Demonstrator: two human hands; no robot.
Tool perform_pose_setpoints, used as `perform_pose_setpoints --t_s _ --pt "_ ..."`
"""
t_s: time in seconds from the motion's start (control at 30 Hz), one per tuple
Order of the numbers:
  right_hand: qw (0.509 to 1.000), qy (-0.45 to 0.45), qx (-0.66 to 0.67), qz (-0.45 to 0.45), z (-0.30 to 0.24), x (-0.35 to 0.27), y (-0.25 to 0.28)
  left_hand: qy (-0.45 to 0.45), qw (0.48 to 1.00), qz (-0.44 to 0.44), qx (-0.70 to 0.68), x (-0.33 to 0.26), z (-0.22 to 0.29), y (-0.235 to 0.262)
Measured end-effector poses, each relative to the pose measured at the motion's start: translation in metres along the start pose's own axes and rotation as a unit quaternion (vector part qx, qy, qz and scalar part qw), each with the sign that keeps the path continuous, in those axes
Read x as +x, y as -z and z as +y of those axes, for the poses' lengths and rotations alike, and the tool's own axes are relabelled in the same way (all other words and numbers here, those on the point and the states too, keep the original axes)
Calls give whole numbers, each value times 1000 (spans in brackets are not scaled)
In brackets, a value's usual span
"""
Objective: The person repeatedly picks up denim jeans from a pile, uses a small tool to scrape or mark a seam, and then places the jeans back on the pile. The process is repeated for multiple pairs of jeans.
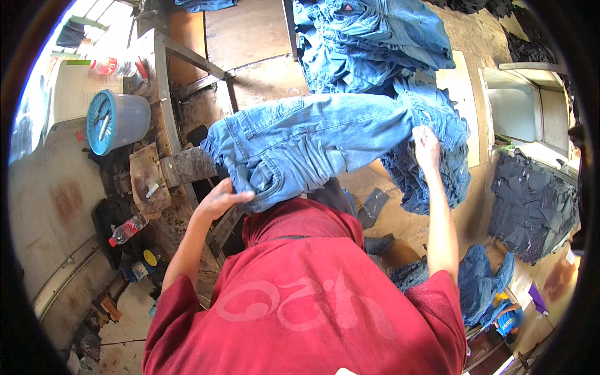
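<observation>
A pair of light-blue jeans (325, 128) lies stretched across in front of me, with gathered, crumpled folds on its near side. Its left end meets a thick, worn horizontal arm (187, 165) of the wooden stand; whether it is slipped over that arm I cannot tell. At the jeans' near-left edge, my left hand (220, 197) holds the cloth, thumb laid across it and the other fingers partly hidden. My right hand (427, 149) is closed in a fist on the right end. Beyond and under that end is a heaped pile of blue jeans (375, 44).
Dark folded trousers (531, 203) are stacked at the right. More blue denim (481, 281) lies low on the right, near a person (507, 320) in blue. To the left stand a wooden frame (164, 94), a lidded plastic bucket (128, 122) and a lying bottle (129, 229).
</observation>
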State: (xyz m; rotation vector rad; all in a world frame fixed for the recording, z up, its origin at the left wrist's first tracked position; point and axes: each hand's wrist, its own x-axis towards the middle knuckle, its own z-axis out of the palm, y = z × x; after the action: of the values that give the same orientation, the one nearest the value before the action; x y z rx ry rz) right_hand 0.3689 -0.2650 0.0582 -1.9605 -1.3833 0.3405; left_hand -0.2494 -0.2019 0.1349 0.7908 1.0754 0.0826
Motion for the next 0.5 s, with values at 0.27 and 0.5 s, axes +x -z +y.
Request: perform_pose_setpoints --t_s 0.27,0.5 --pt "949 -272 159 26 0 49 -18 -212 965 151 -5 96 101 9" --pt "889 -405 212 18 -44 -67 -24 -219 953 166 127 58 97 50"
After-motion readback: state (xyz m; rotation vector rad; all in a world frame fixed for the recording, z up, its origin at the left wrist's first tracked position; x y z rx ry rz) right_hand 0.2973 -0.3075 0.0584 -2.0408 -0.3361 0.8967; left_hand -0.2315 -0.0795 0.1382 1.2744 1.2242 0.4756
